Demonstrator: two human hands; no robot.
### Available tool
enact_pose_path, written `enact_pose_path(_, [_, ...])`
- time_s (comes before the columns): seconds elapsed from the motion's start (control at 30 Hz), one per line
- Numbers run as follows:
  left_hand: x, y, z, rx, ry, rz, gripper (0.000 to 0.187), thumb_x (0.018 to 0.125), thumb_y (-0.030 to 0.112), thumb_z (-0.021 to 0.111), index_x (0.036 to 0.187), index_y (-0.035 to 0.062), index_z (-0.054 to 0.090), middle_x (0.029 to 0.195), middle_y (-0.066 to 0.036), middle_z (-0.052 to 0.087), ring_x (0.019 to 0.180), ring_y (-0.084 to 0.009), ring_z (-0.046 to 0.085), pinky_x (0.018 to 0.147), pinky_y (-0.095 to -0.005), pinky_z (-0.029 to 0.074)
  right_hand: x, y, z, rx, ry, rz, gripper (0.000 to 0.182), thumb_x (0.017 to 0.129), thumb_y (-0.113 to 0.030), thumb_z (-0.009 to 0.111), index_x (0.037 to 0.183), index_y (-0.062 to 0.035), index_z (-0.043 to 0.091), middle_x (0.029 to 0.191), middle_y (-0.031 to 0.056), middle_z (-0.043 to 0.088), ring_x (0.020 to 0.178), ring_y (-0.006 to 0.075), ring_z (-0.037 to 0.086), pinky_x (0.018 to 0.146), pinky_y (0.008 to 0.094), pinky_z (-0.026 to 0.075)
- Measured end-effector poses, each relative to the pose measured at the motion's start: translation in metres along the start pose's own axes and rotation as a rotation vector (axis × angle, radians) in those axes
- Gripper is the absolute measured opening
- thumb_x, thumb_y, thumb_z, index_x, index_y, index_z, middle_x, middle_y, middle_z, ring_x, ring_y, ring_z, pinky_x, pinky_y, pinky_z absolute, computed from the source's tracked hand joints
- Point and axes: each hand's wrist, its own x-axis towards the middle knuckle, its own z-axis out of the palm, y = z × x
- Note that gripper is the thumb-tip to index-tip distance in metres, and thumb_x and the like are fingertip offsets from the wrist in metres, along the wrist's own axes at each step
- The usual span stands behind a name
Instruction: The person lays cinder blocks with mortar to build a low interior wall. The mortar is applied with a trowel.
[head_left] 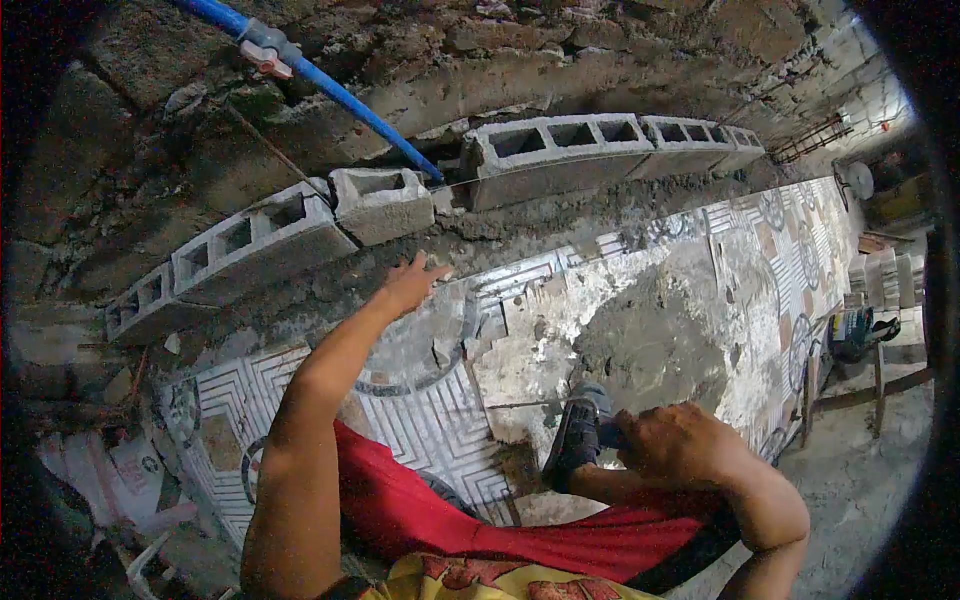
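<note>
My left hand (pixel 412 285) reaches out low beside the row of hollow concrete blocks, over the mortar strip (pixel 345 285) at their base. Its fingers are partly spread, and I see nothing held in them. A short block (pixel 385 215) stands just beyond that hand. Near my shoe, my right hand (pixel 675 440) is closed around the dark handle of what looks like a trowel (pixel 595 395); its grey blade partly covers the shoe. Wet grey mortar (pixel 655 340) lies in a heap just past the blade, on a pale, smeared sheet.
Longer hollow blocks run left (pixel 250 245) and right (pixel 560 150) along the rough wall. A blue pipe (pixel 350 105) with a valve slants down behind them. A thin string crosses the blocks. Patterned flooring (pixel 430 430) lies below me; a wooden frame (pixel 845 395) stands at right.
</note>
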Motion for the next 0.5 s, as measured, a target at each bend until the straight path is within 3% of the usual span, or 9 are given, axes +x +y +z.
enact_pose_path(0.03, [0.003, -0.003, 0.005, -0.069, 0.002, 0.02, 0.054, 0.083, 0.016, 0.058, 0.131, 0.033, 0.04, 0.141, -0.022, 0.021, 0.118, -0.0464, 0.039, 0.091, -0.0477, 0.042, -0.001, -0.004, -0.005, 0.049, -0.047, 0.014, 0.056, 0.088, -0.049, 0.041, 0.1, 0.0043, 0.052, 0.082, 0.0217, 0.062, 0.083, 0.0364, 0.061, 0.074, 0.0444, 0.048])
enact_pose_path(0.1, [0.005, -0.01, 0.009, -0.14, 0.012, 0.042, 0.053, 0.083, 0.012, 0.056, 0.129, 0.034, 0.043, 0.143, -0.022, 0.019, 0.121, -0.0459, 0.036, 0.093, -0.0461, 0.041, 0.0, -0.002, -0.001, 0.057, -0.031, -0.017, 0.055, 0.087, -0.049, 0.042, 0.099, 0.004, 0.053, 0.081, 0.0218, 0.062, 0.083, 0.0365, 0.061, 0.073, 0.0446, 0.049])
enact_pose_path(0.2, [0.0, -0.016, 0.006, -0.219, 0.147, 0.113, 0.05, 0.077, 0.003, 0.054, 0.119, 0.0305, 0.054, 0.132, -0.023, 0.035, 0.114, -0.0422, 0.044, 0.091, -0.0408, 0.042, 0.003, -0.002, 0.003, 0.077, -0.029, -0.023, 0.055, 0.085, -0.049, 0.044, 0.096, 0.0039, 0.054, 0.081, 0.0226, 0.062, 0.083, 0.0365, 0.061, 0.073, 0.0446, 0.049])
enact_pose_path(0.27, [-0.008, -0.021, 0.001, -0.345, 0.21, 0.172, 0.046, 0.07, -0.001, 0.051, 0.108, 0.0238, 0.063, 0.108, -0.021, 0.049, 0.101, -0.0372, 0.052, 0.087, -0.0375, 0.043, 0.004, -0.001, 0.006, 0.088, -0.038, 0.0, 0.055, 0.085, -0.049, 0.045, 0.094, 0.0041, 0.055, 0.082, 0.0234, 0.062, 0.084, 0.0363, 0.061, 0.073, 0.0444, 0.049])
enact_pose_path(0.3, [-0.008, -0.026, 0.005, -0.34, 0.218, 0.179, 0.046, 0.07, -0.001, 0.051, 0.108, 0.0238, 0.063, 0.108, -0.021, 0.049, 0.101, -0.0372, 0.052, 0.087, -0.0375, 0.043, 0.003, 0.002, 0.011, 0.094, -0.023, -0.014, 0.054, 0.084, -0.048, 0.046, 0.093, 0.0045, 0.055, 0.082, 0.0242, 0.061, 0.084, 0.0363, 0.061, 0.074, 0.0443, 0.049])
enact_pose_path(0.37, [-0.002, -0.034, 0.022, -0.546, 0.449, 0.11, 0.043, 0.066, 0.0, 0.056, 0.103, 0.0191, 0.065, 0.088, -0.018, 0.05, 0.089, -0.0352, 0.053, 0.083, -0.0373, 0.044, 0.001, 0.003, 0.013, 0.1, -0.001, -0.021, 0.054, 0.084, -0.048, 0.046, 0.092, 0.0049, 0.056, 0.082, 0.0251, 0.061, 0.084, 0.0363, 0.06, 0.074, 0.0442, 0.049])
enact_pose_path(0.4, [-0.007, -0.03, 0.02, -0.537, 0.615, 0.066, 0.038, 0.068, 0.001, 0.058, 0.103, 0.0125, 0.065, 0.087, -0.013, 0.055, 0.088, -0.0286, 0.055, 0.079, -0.0346, 0.047, 0.002, 0.0, 0.011, 0.062, -0.006, -0.042, 0.04, 0.083, -0.037, 0.047, 0.096, 0.0006, 0.055, 0.08, 0.0221, 0.062, 0.079, 0.0355, 0.062, 0.07, 0.0447, 0.05])
enact_pose_path(0.43, [-0.014, -0.02, 0.01, -0.537, 0.62, 0.075, 0.038, 0.068, 0.001, 0.058, 0.103, 0.0125, 0.065, 0.087, -0.013, 0.055, 0.088, -0.0286, 0.055, 0.079, -0.0346, 0.047, 0.002, 0.0, 0.009, 0.024, -0.012, -0.062, 0.028, 0.083, -0.025, 0.049, 0.099, -0.0037, 0.054, 0.079, 0.0192, 0.063, 0.075, 0.0348, 0.063, 0.065, 0.0452, 0.05])
enact_pose_path(0.5, [-0.029, -0.001, -0.001, -1.701, 0.561, -0.255, 0.035, 0.071, 0.002, 0.06, 0.105, 0.0089, 0.063, 0.093, -0.008, 0.058, 0.085, -0.0218, 0.057, 0.073, -0.0318, 0.05, 0.001, 0.002, 0.008, 0.012, -0.019, -0.077, 0.03, 0.084, -0.027, 0.048, 0.101, -0.0028, 0.054, 0.079, 0.0197, 0.063, 0.075, 0.0356, 0.063, 0.066, 0.0455, 0.05])
